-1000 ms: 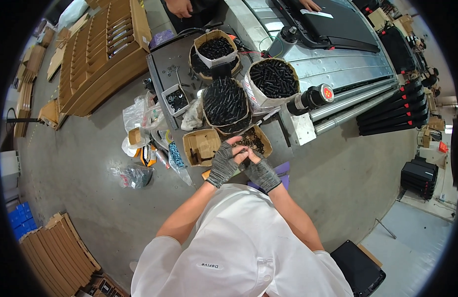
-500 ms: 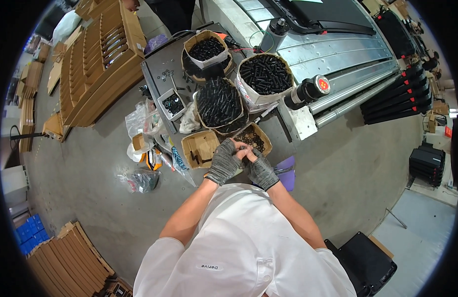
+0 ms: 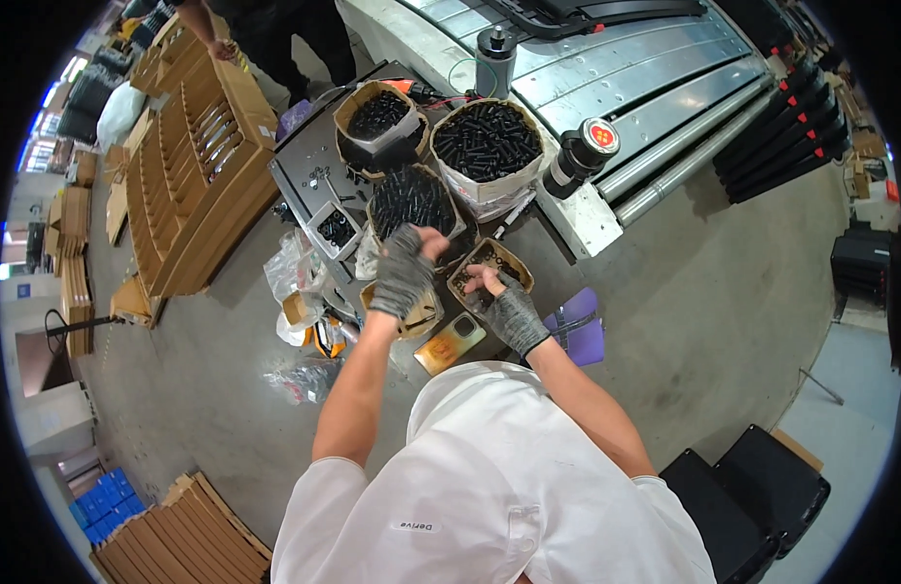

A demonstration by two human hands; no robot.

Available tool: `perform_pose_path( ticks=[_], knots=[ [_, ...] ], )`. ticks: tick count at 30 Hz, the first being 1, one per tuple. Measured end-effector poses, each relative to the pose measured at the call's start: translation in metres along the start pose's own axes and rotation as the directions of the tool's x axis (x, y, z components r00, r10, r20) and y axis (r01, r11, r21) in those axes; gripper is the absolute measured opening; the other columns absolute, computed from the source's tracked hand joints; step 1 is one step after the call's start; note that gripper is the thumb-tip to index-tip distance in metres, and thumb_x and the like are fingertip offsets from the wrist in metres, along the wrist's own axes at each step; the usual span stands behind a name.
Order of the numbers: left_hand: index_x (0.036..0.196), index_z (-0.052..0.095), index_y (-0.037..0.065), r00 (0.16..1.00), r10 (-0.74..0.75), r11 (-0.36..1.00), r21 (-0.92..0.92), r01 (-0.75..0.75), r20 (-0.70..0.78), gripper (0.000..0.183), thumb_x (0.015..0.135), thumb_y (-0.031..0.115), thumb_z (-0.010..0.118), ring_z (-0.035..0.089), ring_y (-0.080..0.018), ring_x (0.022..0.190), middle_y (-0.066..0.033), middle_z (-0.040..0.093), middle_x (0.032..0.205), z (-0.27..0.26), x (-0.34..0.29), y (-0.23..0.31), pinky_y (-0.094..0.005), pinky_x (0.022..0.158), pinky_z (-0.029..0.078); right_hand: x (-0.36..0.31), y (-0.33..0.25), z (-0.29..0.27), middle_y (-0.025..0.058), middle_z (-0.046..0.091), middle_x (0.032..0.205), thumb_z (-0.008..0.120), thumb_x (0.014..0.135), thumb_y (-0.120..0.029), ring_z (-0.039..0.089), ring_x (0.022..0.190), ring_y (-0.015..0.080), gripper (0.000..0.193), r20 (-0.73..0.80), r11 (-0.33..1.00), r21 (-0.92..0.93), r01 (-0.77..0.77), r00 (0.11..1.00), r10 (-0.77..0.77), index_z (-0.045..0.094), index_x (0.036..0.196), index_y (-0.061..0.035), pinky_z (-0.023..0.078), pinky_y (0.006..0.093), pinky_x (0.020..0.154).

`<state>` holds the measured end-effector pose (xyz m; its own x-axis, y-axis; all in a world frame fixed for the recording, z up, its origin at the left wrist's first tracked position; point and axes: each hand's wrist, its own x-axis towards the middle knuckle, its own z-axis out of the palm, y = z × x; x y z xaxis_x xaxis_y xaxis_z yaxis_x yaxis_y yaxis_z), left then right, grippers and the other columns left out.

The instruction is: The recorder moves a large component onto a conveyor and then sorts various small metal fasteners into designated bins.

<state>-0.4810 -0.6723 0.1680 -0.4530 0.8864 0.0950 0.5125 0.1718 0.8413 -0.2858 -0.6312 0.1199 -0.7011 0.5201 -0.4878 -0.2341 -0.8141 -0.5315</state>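
While the left hand (image 3: pixel 405 275) extends, the right hand (image 3: pixel 509 310) curls; both slant inward.

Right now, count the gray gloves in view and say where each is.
2. The left glove is on the left hand, near the heap of black parts; the right glove is on the right hand, by the small cardboard box. Clutter may hide more.
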Motion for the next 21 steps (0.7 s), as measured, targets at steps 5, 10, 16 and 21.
perform_pose_path(
  ticks=[5,10,16,21],
  knots=[
    [0.089,0.07,0.002,0.994,-0.109,0.975,0.191,0.109,-0.014,0.02,0.083,0.021,0.068,0.065,-0.0275,0.076,-0.0157,0.067,0.079,-0.005,0.051,-0.004,-0.0351,0.071,0.05,-0.013,0.002,-0.025,0.004,0.062,0.087,0.054,0.097,-0.033,0.059,0.073,0.011,0.035,-0.091,0.999,-0.033,-0.003,0.996,0.0,0.058,0.114,-0.0022,0.049,0.0245,0.067],
    [0.084,0.07,0.003,0.975,-0.223,0.93,0.303,0.211,0.005,0.024,0.078,0.026,0.074,0.065,-0.0229,0.068,-0.0127,0.069,0.075,0.01,0.073,-0.012,-0.0337,0.067,0.051,-0.02,0.002,-0.036,0.0044,0.062,0.085,0.058,0.095,-0.031,0.06,0.072,0.012,0.029,-0.134,1.0,0.008,-0.013,0.991,0.014,0.06,0.105,-0.0043,0.05,0.0246,0.066],
    [0.092,0.066,0.006,0.957,-0.288,0.874,0.419,0.245,0.04,0.029,0.073,0.026,0.077,0.066,-0.0227,0.076,-0.0087,0.068,0.079,0.014,0.085,-0.023,-0.0345,0.073,0.052,-0.024,0.0,-0.037,0.0053,0.063,0.085,0.06,0.094,-0.031,0.06,0.07,0.0129,0.029,-0.153,0.999,0.047,-0.013,0.988,0.02,0.06,0.104,-0.0037,0.05,0.0257,0.066],
    [0.095,0.065,0.005,0.955,-0.291,0.89,0.381,0.252,0.05,0.032,0.073,0.024,0.078,0.063,-0.0205,0.074,-0.0079,0.066,0.079,0.006,0.083,-0.022,-0.0334,0.071,0.051,-0.022,-0.003,-0.039,0.0056,0.062,0.085,0.059,0.094,-0.029,0.06,0.07,0.0134,0.028,-0.148,0.999,0.052,-0.017,0.989,0.024,0.06,0.105,-0.0033,0.05,0.0262,0.066]
  ],
)
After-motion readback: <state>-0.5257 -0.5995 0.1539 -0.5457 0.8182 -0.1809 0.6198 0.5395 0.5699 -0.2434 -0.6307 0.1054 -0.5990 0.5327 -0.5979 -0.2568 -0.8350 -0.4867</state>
